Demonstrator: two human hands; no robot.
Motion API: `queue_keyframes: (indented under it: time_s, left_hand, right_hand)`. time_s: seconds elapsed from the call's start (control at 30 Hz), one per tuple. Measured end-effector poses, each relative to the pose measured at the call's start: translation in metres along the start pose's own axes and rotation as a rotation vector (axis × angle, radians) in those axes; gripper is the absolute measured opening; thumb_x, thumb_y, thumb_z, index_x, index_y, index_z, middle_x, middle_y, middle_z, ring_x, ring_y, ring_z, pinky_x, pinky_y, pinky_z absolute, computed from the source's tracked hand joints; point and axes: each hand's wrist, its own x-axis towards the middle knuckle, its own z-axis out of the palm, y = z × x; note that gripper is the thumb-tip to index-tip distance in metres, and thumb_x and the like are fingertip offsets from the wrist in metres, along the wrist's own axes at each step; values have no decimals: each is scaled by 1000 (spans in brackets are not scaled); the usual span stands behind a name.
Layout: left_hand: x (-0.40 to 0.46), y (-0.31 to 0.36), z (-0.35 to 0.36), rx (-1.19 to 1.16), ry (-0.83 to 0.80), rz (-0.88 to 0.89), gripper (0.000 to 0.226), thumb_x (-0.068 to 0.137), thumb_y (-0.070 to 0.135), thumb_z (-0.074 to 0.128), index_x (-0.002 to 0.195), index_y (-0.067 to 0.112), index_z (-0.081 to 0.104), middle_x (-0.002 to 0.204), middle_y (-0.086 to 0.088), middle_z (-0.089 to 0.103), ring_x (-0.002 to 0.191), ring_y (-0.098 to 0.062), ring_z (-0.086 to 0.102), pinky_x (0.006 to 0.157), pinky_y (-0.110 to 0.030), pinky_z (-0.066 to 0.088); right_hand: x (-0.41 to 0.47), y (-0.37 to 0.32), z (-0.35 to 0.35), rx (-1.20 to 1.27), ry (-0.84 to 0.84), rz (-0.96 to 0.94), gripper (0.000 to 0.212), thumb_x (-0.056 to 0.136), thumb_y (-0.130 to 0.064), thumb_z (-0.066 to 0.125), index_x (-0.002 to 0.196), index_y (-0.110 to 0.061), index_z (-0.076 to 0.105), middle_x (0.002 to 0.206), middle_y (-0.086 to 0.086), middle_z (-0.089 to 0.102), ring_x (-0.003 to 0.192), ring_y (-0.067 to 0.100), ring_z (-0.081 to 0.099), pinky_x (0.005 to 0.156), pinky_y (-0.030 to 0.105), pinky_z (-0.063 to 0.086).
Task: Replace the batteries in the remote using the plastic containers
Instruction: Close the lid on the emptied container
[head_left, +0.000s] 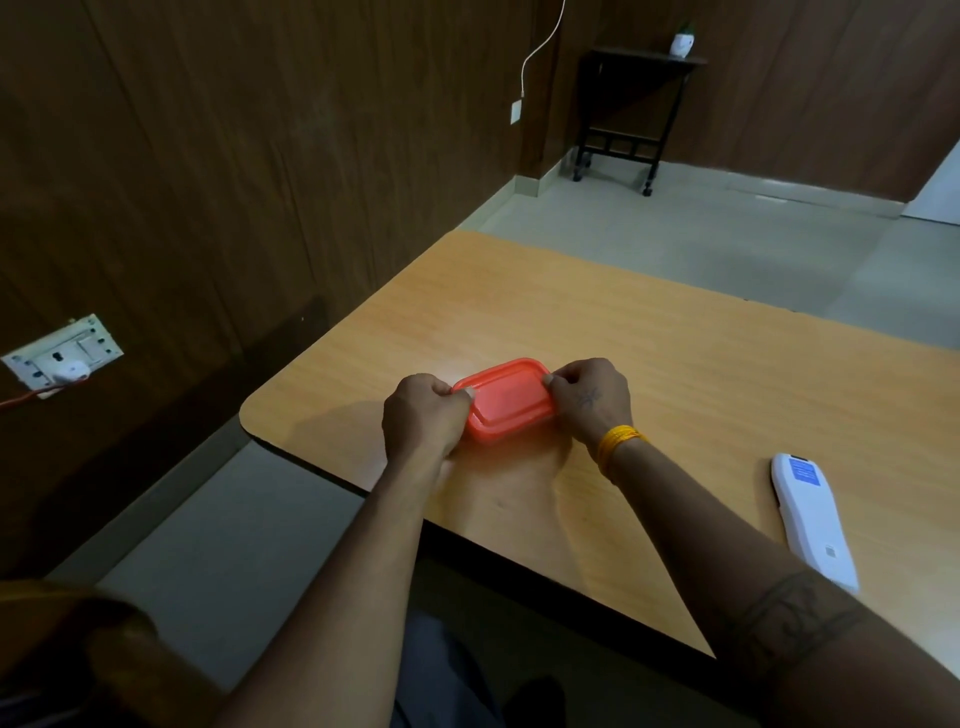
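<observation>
1. Head view, looking down: the orange container sits on the wooden table at the centre of the frame, lid on, and I've got it pinned from both ends.
2. My left hand curls around the left end, thumb tip pressed on the lid's edge; my right hand mirrors it at the right end. Both hands are closed on the container.
3. Why this grip? I judge it lets me brace the box flat while my thumbs work the rim. Whether I'm prying the lid off or pressing it on, I cannot tell.
4. Both forearms reach up from the bottom of the frame and converge, wrists low near the tabletop, a yellow band on my right wrist.
5. The white remote lies untouched at lower right, well apart from the container, parked clear of my elbows. No batteries visible.
</observation>
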Motion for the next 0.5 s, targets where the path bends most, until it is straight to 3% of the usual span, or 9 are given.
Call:
queue_keyframes:
  time_s: [0.1, 0.17, 0.27, 0.37, 0.43, 0.5]
  left_hand:
    - [-7, 2, -1, 63, 29, 124, 50, 90, 63, 60, 74, 16, 68, 72, -5, 73, 69, -30, 74, 70, -47, 66]
    - [-10, 5, 1, 140, -31, 197, 61, 92, 72, 51, 78, 16, 69, 76, -5, 71, 71, -28, 71, 67, -38, 61]
    - [-15, 12, 7, 191, -188, 193, 71, 100, 71, 42, 88, 7, 72, 86, -11, 71, 79, -30, 67, 66, -35, 48]
    - [-19, 15, 13, 118, -205, 166, 71, 105, 63, 39, 93, 1, 72, 96, -19, 73, 90, -38, 67, 72, -40, 47]
    - [-21, 16, 16, 109, -177, 166, 70, 107, 62, 35, 100, 3, 73, 102, -19, 73, 92, -36, 67, 72, -37, 46]
    - [-22, 18, 17, 106, -135, 181, 71, 107, 61, 32, 110, 3, 74, 109, -19, 73, 98, -36, 68, 76, -37, 48]
  right_hand:
    - [-8, 3, -1, 65, -9, -42, 21, 99, -26, 66, 103, -13, 83, 97, 6, 78, 94, 27, 71, 87, 49, 62]
    - [-14, 2, -6, 111, -41, -98, 22, 101, -26, 66, 106, -13, 82, 93, 1, 76, 90, 25, 70, 83, 46, 63]
    - [-22, -2, -13, 184, -74, -142, 23, 103, -25, 64, 110, -11, 81, 94, -3, 73, 92, 23, 68, 82, 41, 62]
    - [-30, -3, -8, 235, 64, -73, 26, 97, -38, 67, 107, -18, 80, 90, -5, 72, 89, 23, 71, 80, 46, 64]
    - [-41, -9, 3, 320, 93, 83, 50, 88, -65, 58, 108, -22, 74, 98, 3, 74, 91, 29, 73, 81, 52, 64]
    - [-49, -11, 16, 379, 46, 183, 82, 77, -86, 37, 101, -16, 72, 100, 10, 75, 93, 35, 73, 84, 55, 62]
